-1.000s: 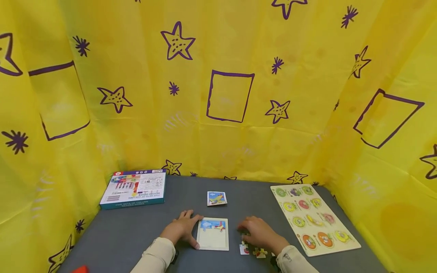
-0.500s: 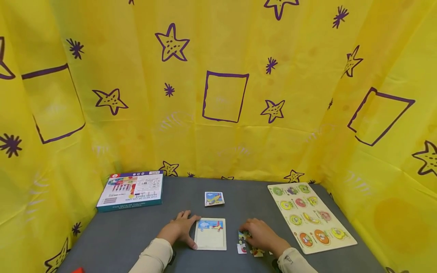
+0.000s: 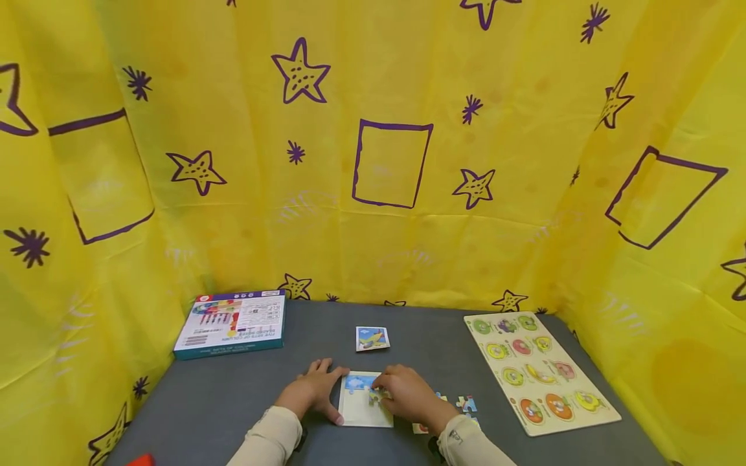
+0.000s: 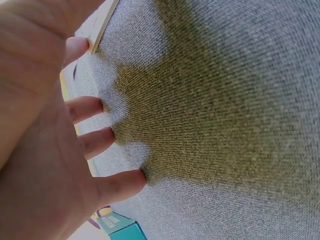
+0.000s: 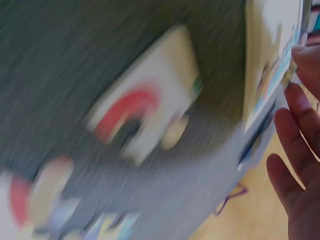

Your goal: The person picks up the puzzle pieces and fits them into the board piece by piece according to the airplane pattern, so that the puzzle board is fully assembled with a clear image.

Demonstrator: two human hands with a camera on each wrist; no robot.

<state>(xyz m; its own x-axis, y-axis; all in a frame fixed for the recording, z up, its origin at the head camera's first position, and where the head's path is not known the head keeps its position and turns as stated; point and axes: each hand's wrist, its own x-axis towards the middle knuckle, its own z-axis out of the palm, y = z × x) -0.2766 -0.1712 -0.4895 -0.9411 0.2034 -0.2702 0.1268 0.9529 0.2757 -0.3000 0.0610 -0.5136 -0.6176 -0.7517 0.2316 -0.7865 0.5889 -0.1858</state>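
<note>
A pale puzzle tray [image 3: 354,417] lies before me, with blue-sky pieces [image 3: 353,382] along its far edge. My left hand [image 3: 311,390] has its fingers spread at the tray's left side. In the left wrist view, one fingertip [image 4: 78,48] touches the tray's corner and the others rest on the grey cloth. Over the tray, my right hand [image 3: 409,396] pinches a jigsaw piece [image 3: 374,397] between thumb and fingers. Loose jigsaw pieces [image 3: 466,404] lie to the right, partly hidden by the right forearm; in the right wrist view, one white-and-red piece [image 5: 145,95] is blurred.
A small airplane picture card [image 3: 372,338] lies beyond the tray. At the back left is a flat box [image 3: 230,323]; at the right, a fruit board [image 3: 542,369]. A red object [image 3: 140,460] shows at the near left edge. A yellow curtain [image 3: 384,259] surrounds the table.
My right hand has moved left from the loose pieces to over the tray, bringing a jigsaw piece. The left hand has stayed at the tray's left side.
</note>
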